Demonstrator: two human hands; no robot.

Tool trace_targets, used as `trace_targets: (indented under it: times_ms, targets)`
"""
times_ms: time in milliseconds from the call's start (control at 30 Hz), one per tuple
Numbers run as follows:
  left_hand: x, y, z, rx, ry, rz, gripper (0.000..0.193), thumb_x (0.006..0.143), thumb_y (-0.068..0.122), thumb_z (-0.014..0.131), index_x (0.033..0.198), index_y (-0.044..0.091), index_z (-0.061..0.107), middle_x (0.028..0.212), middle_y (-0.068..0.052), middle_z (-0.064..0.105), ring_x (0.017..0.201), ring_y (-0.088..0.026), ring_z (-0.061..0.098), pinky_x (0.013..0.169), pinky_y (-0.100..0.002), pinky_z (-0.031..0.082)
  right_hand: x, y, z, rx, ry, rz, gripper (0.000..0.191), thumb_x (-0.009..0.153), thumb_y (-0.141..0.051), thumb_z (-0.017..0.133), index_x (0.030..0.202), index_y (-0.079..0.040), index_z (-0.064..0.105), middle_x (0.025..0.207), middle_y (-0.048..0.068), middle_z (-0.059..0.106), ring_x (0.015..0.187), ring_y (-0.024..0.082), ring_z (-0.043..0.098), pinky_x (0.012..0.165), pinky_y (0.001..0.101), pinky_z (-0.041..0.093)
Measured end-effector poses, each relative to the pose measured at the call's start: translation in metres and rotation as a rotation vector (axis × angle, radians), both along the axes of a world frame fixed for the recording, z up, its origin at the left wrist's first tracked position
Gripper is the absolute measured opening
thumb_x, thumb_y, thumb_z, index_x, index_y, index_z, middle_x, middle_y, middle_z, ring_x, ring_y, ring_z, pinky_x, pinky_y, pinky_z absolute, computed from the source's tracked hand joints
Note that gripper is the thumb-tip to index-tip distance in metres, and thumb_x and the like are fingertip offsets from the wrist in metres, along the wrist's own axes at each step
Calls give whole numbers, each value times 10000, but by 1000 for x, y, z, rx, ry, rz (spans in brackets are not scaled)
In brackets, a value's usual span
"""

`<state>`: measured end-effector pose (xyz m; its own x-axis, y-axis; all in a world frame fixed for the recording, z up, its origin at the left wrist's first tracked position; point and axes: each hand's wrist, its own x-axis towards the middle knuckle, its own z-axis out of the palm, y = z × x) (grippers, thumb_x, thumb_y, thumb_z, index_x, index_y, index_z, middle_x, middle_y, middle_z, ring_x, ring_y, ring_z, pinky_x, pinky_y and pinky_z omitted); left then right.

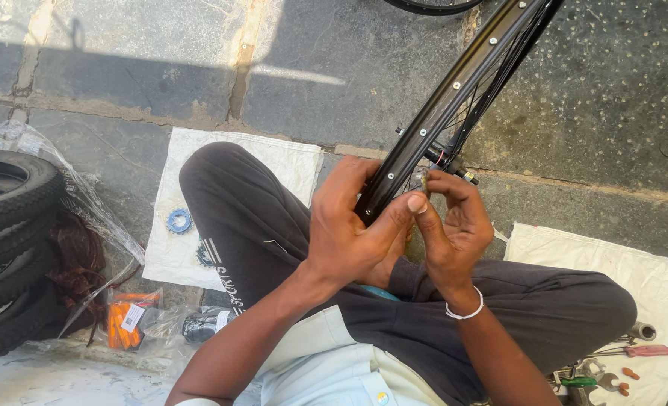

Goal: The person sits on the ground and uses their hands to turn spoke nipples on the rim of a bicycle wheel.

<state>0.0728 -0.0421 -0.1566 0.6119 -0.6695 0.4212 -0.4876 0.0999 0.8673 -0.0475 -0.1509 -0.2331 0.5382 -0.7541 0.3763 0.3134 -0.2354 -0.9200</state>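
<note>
**Wheel rim held across the lap, a small part pinched at its edge**

The black wheel rim (pixel 454 98) ran slantwise from the person's lap up to the top of the view, spokes and hub axle (pixel 448 162) showing beside it. The left hand (pixel 349 233) was wrapped round the rim's lower end, thumb stretched toward the other hand. The right hand (pixel 454 225) had its fingers drawn narrow round a small metal piece (pixel 425 180) held against the rim; what the piece was I could not tell.

To my eye the risk lay in that pinch: a slip could drop the piece into the folds of the dark trousers (pixel 274 225) or onto the stone floor (pixel 123 83). The rim, gripped low only, might also twist. Tyres (pixel 7 248) lay stacked at the left, tools (pixel 612 368) on a white sack (pixel 649 278).
</note>
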Motion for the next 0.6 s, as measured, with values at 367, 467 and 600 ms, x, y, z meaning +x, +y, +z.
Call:
trace_targets:
  times_ms: [367,467,600]
  targets:
    - [-22,21,-13,-45,47,66,465,850,188,862,1208,-24,654,1048,-96,663,898,-166,651,809,-307,561,-9,-22,11,228,20,599,611,892,-123,704,1455,36,531,1355,96,652,1222,175,628,1091,316,491]
    - [-22,22,-16,-57,36,30,415,871,190,860,1174,-5,653,1060,-96,654,945,-173,655,837,-303,564,-5,-27,21,303,116,703,594,900,-122,715,1445,48,550,1257,106,702,1113,183,667,989,318,535]
    - [-21,24,-21,-61,53,23,395,882,192,866,1165,3,666,1055,-84,662,943,-167,652,830,-298,564,2,-23,27,106,164,621,476,930,-119,689,1371,34,595,1195,113,718,1096,190,704,994,327,562]
